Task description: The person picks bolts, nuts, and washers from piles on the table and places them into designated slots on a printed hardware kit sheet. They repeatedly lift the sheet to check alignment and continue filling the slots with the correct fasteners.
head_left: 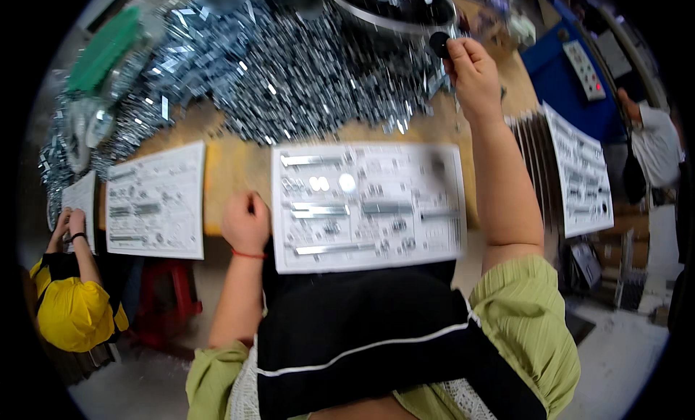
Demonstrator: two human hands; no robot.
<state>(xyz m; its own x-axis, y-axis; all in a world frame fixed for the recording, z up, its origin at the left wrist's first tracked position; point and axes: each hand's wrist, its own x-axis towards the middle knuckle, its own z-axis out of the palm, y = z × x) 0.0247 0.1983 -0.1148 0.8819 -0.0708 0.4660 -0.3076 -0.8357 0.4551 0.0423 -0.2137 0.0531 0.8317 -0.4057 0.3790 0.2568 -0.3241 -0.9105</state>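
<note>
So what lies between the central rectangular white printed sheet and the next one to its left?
In the head view, the bare, curled left hand and tan wooden tabletop.

Wht pwr strip (585,71) w/ red light, against blue panel (549,78), 2 o'clock; person in wht top (656,153), approx 3; red stool (179,284) + yellow-shirted co-worker (76,315), 8.

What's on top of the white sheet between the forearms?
Several silvery strips lie on the white sheet, amid small dark markings too blurred to identify. The surface beneath the strips is covered.
</note>
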